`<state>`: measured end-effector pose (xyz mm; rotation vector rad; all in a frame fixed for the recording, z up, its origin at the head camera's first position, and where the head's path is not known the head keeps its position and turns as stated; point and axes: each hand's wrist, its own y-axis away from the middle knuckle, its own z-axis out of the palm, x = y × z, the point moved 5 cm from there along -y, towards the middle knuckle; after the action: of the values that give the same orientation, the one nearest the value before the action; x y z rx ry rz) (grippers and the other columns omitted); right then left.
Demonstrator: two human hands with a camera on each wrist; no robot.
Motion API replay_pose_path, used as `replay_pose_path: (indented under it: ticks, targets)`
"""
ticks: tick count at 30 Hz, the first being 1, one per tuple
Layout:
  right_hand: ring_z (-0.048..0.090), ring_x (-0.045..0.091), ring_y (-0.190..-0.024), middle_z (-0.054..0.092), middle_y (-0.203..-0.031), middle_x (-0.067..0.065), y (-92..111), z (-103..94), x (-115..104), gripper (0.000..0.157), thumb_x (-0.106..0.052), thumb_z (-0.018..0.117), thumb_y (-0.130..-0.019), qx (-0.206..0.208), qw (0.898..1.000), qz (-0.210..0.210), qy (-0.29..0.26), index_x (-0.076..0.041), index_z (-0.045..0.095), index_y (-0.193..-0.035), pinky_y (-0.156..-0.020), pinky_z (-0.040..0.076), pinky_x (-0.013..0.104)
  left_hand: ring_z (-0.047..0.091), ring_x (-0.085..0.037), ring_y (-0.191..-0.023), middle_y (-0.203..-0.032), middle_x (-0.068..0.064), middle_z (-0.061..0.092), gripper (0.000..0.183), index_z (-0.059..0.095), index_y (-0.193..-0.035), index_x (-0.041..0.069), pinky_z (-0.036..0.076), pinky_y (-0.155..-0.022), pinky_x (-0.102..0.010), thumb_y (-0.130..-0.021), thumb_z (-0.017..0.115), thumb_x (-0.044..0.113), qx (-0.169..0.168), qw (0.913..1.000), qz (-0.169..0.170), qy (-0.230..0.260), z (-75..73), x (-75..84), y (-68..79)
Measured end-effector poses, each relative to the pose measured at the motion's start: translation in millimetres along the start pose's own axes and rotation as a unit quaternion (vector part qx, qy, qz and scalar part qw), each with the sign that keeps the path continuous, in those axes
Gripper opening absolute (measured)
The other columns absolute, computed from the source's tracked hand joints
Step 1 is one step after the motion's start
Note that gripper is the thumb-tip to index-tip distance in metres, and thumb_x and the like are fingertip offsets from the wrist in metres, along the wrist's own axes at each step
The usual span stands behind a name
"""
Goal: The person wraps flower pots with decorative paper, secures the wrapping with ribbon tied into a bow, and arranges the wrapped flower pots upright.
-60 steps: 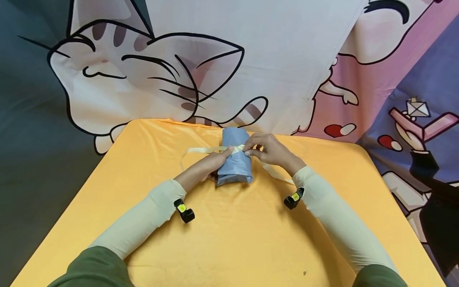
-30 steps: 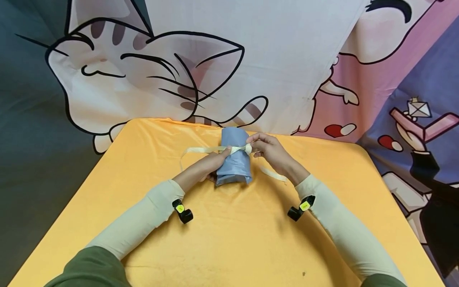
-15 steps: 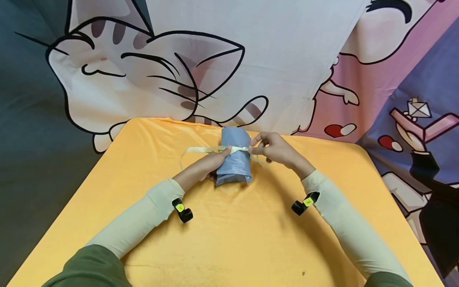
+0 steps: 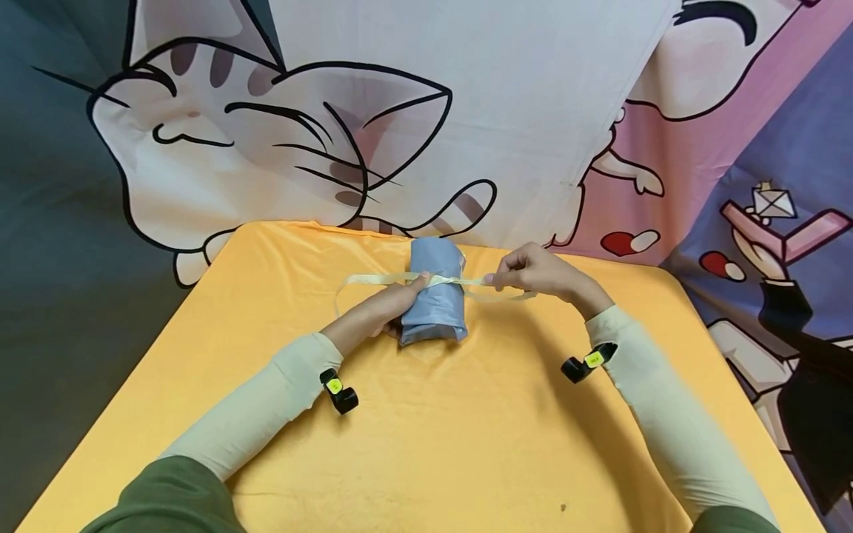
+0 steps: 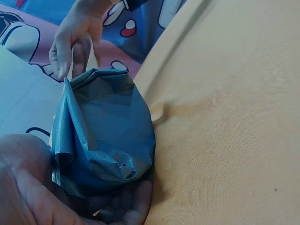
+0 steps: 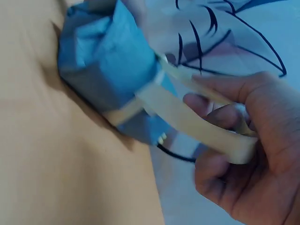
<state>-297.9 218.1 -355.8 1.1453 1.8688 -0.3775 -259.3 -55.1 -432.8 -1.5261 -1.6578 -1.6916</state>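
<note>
A cylinder-shaped package (image 4: 436, 314) in blue wrapping paper lies near the far edge of the table. Pale yellow ribbon (image 4: 473, 282) goes round its middle, crossing on top. My left hand (image 4: 389, 305) grips the package from the left, thumb on the ribbon at the crossing; in the left wrist view its fingers (image 5: 140, 201) curl under the package. To the right of the package, my right hand (image 4: 543, 274) pinches the ribbon and draws it out sideways. In the right wrist view a ribbon loop (image 6: 187, 123) runs from the blue paper (image 6: 126, 51) into the fingers.
Yellow cloth (image 4: 413, 437) covers the table. A loose ribbon tail (image 4: 366, 279) hangs off to the left, and another strand (image 4: 503, 297) droops below the right hand. Behind the table hangs a cartoon-printed backdrop (image 4: 533, 111). Small black wrist cameras (image 4: 340, 392) sit on both sleeves.
My right hand has worked the ribbon at the package's right side, then moved right, stretching a strand out. The left hand and the package have stayed nearly in place.
</note>
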Motion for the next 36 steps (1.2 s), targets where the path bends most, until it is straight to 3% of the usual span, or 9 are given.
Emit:
replay_pose_path:
  ticks: [3,7,10,12,15,18,22,28,36]
  targets:
    - [0.063,0.013,-0.075,0.065,-0.075,-0.005,3.5,-10.1,7.1,0.030,-0.025,0.079,-0.106,0.001,0.999,-0.001,-0.036,-0.006,0.076,-0.083,-0.079,0.062,0.034,0.071,-0.022,-0.082,-0.105,-0.011,0.069,0.083,0.058,-0.153,0.003,0.061,-0.067,-0.035,-0.115,0.035,0.074,0.002,1.0000,0.002,-0.003,-0.9,-0.2,-0.4]
    - [0.052,0.012,-0.060,0.055,-0.068,-0.005,8.3,-20.6,19.7,0.019,-0.021,0.079,-0.107,-0.003,0.997,0.008,-0.081,-0.005,0.075,-0.096,-0.062,0.051,0.031,0.072,-0.023,-0.085,-0.110,-0.012,0.070,0.085,0.056,-0.156,0.004,0.062,-0.068,-0.035,-0.115,0.035,0.074,0.001,1.0000,0.002,-0.007,-1.1,0.2,-0.4]
    - [0.035,0.009,-0.054,0.042,-0.064,-0.008,10.9,-28.3,30.8,0.023,-0.032,0.082,-0.105,0.022,0.999,0.023,-0.008,-0.010,0.079,-0.101,-0.054,0.034,0.029,0.072,-0.023,-0.090,-0.118,-0.013,0.070,0.086,0.053,-0.161,0.005,0.062,-0.069,-0.035,-0.115,0.035,0.075,0.003,1.0000,0.003,-0.008,-1.2,0.3,-0.6]
    - [0.039,0.013,-0.058,0.047,-0.066,-0.005,11.2,-31.6,37.3,0.028,-0.039,0.084,-0.104,0.041,0.996,0.028,0.071,-0.011,0.082,-0.100,-0.058,0.038,0.030,0.072,-0.023,-0.092,-0.120,-0.014,0.069,0.086,0.051,-0.162,0.005,0.062,-0.070,-0.034,-0.115,0.035,0.075,0.006,0.9999,0.003,-0.008,-1.3,0.0,-0.6]
    - [0.062,0.022,-0.080,0.071,-0.088,0.005,10.4,-26.5,43.9,0.033,-0.043,0.081,-0.105,0.042,0.982,0.034,0.180,-0.009,0.084,-0.109,-0.078,0.054,0.039,0.072,-0.022,-0.087,-0.115,-0.013,0.069,0.085,0.053,-0.159,0.004,0.062,-0.068,-0.034,-0.115,0.035,0.074,0.003,1.0000,0.006,-0.003,-0.9,-0.8,-1.3]
    - [0.073,0.040,-0.118,0.078,-0.127,0.020,6.2,-5.7,43.0,0.044,-0.039,0.074,-0.110,0.036,0.978,0.015,0.206,-0.002,0.077,-0.133,-0.107,0.058,0.058,0.071,-0.021,-0.076,-0.103,-0.011,0.071,0.083,0.056,-0.154,0.003,0.062,-0.064,-0.034,-0.115,0.035,0.074,-0.004,1.0000,0.006,0.006,-0.2,-1.9,-1.3]
    - [0.068,0.041,-0.138,0.073,-0.142,0.021,-1.7,34.7,29.0,0.055,-0.042,0.067,-0.114,0.070,0.989,-0.017,0.132,-0.001,0.063,-0.150,-0.120,0.052,0.061,0.071,-0.020,-0.069,-0.094,-0.009,0.072,0.082,0.058,-0.150,0.003,0.062,-0.061,-0.034,-0.115,0.035,0.074,-0.014,0.9998,0.004,0.011,-0.3,-2.6,0.1]
    - [0.071,0.026,-0.097,0.071,-0.109,0.010,-9.0,75.7,10.8,0.038,-0.039,0.070,-0.113,0.099,0.994,-0.034,0.039,-0.011,0.058,-0.136,-0.086,0.056,0.036,0.074,-0.019,-0.072,-0.098,-0.011,0.076,0.085,0.062,-0.144,0.000,0.064,-0.063,-0.035,-0.116,0.032,0.073,-0.018,0.9996,0.021,-0.001,-3.3,-1.6,-0.1]
    - [0.049,0.017,-0.071,0.052,-0.096,0.007,-13.4,80.7,22.0,0.024,-0.026,0.058,-0.120,0.100,0.992,-0.032,-0.072,-0.005,0.055,-0.132,-0.064,0.044,0.026,0.069,-0.017,-0.058,-0.077,-0.006,0.075,0.085,0.074,-0.121,0.000,0.062,-0.057,-0.033,-0.118,0.027,0.071,-0.027,0.9986,0.045,-0.001,-2.3,-6.7,-4.6]
